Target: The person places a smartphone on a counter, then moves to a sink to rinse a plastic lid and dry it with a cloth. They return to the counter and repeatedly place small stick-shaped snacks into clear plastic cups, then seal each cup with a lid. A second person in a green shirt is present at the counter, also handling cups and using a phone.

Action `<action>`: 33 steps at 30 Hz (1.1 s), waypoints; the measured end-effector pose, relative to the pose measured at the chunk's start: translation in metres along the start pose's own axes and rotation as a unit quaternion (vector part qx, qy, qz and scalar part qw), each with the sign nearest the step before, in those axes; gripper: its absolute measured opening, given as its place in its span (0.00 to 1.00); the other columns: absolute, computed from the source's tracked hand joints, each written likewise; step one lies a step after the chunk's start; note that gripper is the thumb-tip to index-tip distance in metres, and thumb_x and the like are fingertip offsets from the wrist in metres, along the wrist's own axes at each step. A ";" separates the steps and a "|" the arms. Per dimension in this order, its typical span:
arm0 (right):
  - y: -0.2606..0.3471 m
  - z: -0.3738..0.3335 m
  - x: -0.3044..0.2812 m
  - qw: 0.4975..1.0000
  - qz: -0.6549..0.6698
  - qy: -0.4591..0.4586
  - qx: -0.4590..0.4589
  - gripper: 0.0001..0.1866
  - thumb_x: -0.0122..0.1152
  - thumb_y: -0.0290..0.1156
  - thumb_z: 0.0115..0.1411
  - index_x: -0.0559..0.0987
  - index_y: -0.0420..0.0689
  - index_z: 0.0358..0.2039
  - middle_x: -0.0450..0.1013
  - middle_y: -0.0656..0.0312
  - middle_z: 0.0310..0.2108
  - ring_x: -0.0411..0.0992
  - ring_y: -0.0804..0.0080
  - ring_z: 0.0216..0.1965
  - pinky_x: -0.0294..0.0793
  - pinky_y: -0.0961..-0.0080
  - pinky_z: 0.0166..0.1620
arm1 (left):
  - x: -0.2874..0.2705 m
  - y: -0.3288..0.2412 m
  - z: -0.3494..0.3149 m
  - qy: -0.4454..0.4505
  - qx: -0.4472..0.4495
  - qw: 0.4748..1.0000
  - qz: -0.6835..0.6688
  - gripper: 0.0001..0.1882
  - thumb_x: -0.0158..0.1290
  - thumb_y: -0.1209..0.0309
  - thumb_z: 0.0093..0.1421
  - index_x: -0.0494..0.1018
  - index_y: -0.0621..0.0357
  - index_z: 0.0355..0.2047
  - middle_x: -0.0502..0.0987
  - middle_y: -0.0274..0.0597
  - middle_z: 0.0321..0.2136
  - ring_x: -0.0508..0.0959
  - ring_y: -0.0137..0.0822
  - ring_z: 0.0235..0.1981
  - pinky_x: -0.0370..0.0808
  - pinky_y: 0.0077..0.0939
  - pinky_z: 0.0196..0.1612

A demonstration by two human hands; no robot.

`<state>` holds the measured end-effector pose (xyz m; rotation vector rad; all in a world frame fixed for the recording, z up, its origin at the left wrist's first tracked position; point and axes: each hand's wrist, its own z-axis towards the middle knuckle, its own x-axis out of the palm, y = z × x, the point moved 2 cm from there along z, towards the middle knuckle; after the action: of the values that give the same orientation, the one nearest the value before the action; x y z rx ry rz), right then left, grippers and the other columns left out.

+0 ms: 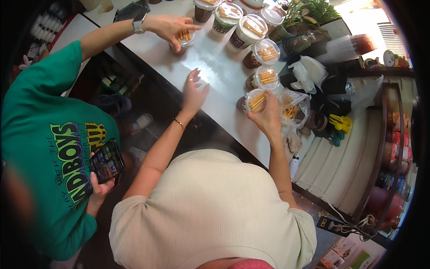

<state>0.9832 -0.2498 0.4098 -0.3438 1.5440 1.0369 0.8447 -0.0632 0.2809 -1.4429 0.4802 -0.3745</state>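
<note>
My right hand [265,115] grips a dark printed cup with a clear lid, its thumb and fingers around the near right side of the rim. Biscuit sticks [257,102] show at the top of that cup. My left hand [195,93] is raised over the near edge of the white counter [219,107], fingers apart and slightly blurred, holding nothing. Just beyond my right hand stand a similar cup [267,78] and another cup [267,52], both lidded and topped with sticks.
More lidded cups [252,29] line the far side. At left, a co-worker's hand [169,30] is on a cup; their other hand holds a phone [107,161]. Right of my cup lie a plastic bag of sticks [292,110], stacked clear cups [345,47] and yellow clips or tools [340,123].
</note>
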 end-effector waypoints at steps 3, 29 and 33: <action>0.002 -0.001 -0.008 0.999 0.021 0.032 0.024 0.46 0.72 0.31 0.35 0.61 0.35 0.56 0.65 0.46 0.47 0.64 0.52 0.50 0.64 0.64 0.54 | 0.012 -0.012 -0.015 0.055 0.002 0.998 -0.005 0.33 0.57 0.75 0.52 0.57 0.62 0.58 0.67 0.50 0.53 0.72 0.42 0.50 0.72 0.32 0.49; 0.033 0.015 -0.012 0.974 -0.064 0.141 -0.164 0.42 0.67 0.28 0.33 0.66 0.41 0.54 0.64 0.52 0.51 0.62 0.51 0.53 0.64 0.63 0.55 | 0.033 -0.006 -0.018 0.037 0.093 0.995 0.029 0.36 0.59 0.75 0.46 0.59 0.64 0.57 0.67 0.52 0.52 0.67 0.48 0.53 0.64 0.37 0.57; 0.052 0.054 0.004 0.962 -0.053 0.159 -0.215 0.41 0.65 0.27 0.34 0.64 0.41 0.54 0.64 0.51 0.51 0.62 0.50 0.53 0.64 0.63 0.55 | -0.023 0.016 0.062 -0.243 0.064 0.964 0.081 0.38 0.64 0.69 0.45 0.60 0.65 0.55 0.66 0.54 0.52 0.68 0.47 0.52 0.68 0.37 0.53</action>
<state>0.9792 -0.1785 0.4324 -0.9228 1.5494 1.2746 0.8572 0.0026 0.2707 -1.3009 0.1682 0.0836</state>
